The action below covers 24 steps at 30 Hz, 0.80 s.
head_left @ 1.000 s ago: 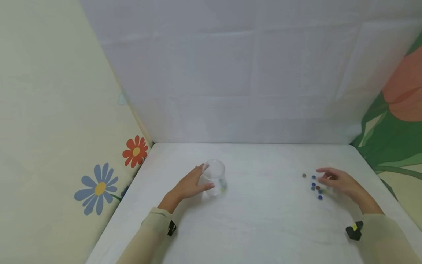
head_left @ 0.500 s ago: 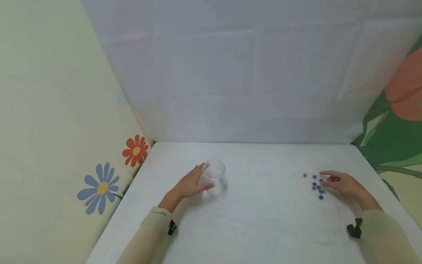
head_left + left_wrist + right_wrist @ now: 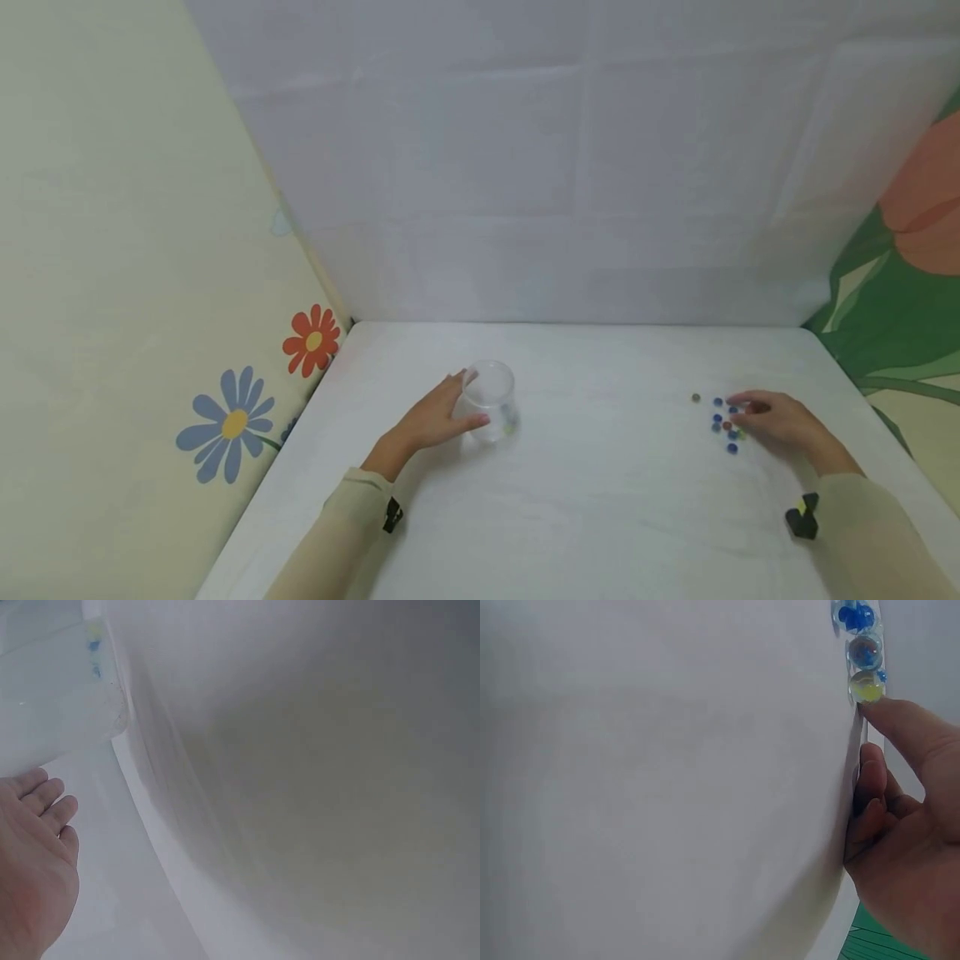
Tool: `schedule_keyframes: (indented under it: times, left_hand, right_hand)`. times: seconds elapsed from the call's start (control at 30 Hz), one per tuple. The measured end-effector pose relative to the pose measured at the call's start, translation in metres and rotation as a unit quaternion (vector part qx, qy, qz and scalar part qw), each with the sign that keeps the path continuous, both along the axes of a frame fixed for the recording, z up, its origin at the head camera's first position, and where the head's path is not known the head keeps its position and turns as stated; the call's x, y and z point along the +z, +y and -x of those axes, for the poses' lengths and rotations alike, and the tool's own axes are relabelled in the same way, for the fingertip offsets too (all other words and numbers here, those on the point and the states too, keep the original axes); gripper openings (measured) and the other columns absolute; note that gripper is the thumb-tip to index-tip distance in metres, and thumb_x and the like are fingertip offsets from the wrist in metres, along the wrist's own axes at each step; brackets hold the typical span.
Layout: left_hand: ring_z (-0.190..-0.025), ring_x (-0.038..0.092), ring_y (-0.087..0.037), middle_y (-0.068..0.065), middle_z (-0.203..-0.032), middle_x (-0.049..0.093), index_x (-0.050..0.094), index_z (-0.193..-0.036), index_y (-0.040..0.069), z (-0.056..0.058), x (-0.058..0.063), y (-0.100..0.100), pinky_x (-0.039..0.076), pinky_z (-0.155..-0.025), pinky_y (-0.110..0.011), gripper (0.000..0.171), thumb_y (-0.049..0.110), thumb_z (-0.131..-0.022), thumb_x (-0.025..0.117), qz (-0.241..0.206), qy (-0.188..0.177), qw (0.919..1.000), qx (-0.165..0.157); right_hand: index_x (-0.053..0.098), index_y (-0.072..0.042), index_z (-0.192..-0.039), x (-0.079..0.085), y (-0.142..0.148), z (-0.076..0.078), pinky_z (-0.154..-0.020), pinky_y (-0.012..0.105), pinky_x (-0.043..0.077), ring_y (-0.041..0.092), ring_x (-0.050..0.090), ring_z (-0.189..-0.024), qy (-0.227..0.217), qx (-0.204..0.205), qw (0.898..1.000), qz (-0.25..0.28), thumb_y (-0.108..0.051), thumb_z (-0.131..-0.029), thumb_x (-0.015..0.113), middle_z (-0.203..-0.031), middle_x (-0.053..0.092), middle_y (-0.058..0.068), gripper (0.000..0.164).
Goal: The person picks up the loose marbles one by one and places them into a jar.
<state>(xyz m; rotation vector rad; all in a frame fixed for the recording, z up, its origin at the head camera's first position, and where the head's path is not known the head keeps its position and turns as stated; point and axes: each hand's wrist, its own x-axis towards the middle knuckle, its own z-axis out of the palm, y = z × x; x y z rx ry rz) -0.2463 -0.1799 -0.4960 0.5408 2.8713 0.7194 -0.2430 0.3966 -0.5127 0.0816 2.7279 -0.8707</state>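
Observation:
My left hand (image 3: 432,419) holds a clear jar (image 3: 491,400) from its left side, thumb in front and fingers behind. The jar stands upright, and a few marbles (image 3: 510,429) show low inside it. In the left wrist view, yellow and blue marbles (image 3: 94,646) appear through the wall of the jar (image 3: 52,697). Over on the right, my right hand (image 3: 780,421) reaches in low at a loose cluster of marbles, its thumb and index finger apart. A yellow marble (image 3: 867,690) lies right at the thumb tip in the right wrist view; the other fingers are bent.
Blue marbles (image 3: 732,448), a reddish one (image 3: 727,425) and a brownish one (image 3: 696,397) lie on the white tabletop (image 3: 600,500). A white sheet (image 3: 480,167) hangs behind the table. Flower-printed cloths flank it left (image 3: 112,250) and right (image 3: 877,308).
My right hand has come down slightly toward the near side, and a blue marble now shows between its thumb and index finger. My left hand and the jar stay put.

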Motion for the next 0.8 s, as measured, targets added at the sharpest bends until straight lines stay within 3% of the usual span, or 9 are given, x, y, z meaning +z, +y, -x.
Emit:
schedule_keyframes:
  times: [0.2,0.47,0.63,0.7,0.8]
  left_hand:
    - [-0.155,0.016,-0.036,-0.009,-0.168,0.02,0.022,-0.163,0.021,-0.001,0.001,0.0,0.021,-0.122,-0.059,0.093,0.066,-0.092,0.061,-0.001,-0.006,1.0,0.001]
    - [-0.154,0.017,-0.036,-0.01,-0.168,0.02,0.022,-0.163,0.02,0.0,0.003,0.001,0.022,-0.121,-0.059,0.094,0.068,-0.091,0.059,0.007,0.0,1.0,-0.002]
    - [-0.154,0.018,-0.036,-0.01,-0.168,0.021,0.022,-0.163,0.02,-0.001,0.003,0.0,0.023,-0.121,-0.059,0.096,0.072,-0.09,0.057,0.007,0.002,1.0,-0.001]
    - [-0.154,0.018,-0.036,-0.009,-0.168,0.021,0.022,-0.163,0.021,-0.001,0.003,0.0,0.023,-0.121,-0.059,0.097,0.073,-0.089,0.057,0.006,0.0,1.0,0.0]
    - [-0.154,0.018,-0.036,-0.01,-0.168,0.021,0.022,-0.163,0.021,-0.001,0.003,0.0,0.022,-0.121,-0.059,0.097,0.074,-0.089,0.056,0.007,-0.001,1.0,0.0]
  right_hand:
    - [0.061,0.003,-0.131,-0.002,-0.002,0.003,-0.098,0.067,0.04,0.051,0.048,-0.116,-0.009,-0.025,1.0,-0.007,-0.02,-0.095,0.067,-0.126,0.052,0.035,0.043]
    - [0.061,0.003,-0.13,-0.001,-0.001,0.003,-0.095,0.066,0.042,0.051,0.049,-0.115,-0.002,-0.019,1.0,-0.007,-0.022,-0.096,0.067,-0.127,0.052,0.035,0.043]
    - [0.06,0.004,-0.131,0.002,-0.001,0.004,-0.078,0.046,0.052,0.038,0.056,-0.099,0.006,-0.018,1.0,-0.003,-0.02,-0.097,0.067,-0.115,0.058,0.029,0.043]
    - [0.06,0.004,-0.131,0.004,-0.001,0.004,-0.071,0.036,0.051,0.032,0.058,-0.093,0.011,-0.016,1.0,-0.006,-0.02,-0.097,0.066,-0.11,0.06,0.024,0.042]
    - [0.06,0.003,-0.132,0.009,-0.003,0.002,-0.068,0.032,0.049,0.029,0.058,-0.09,0.014,-0.01,1.0,-0.005,-0.024,-0.098,0.066,-0.105,0.061,0.02,0.044]
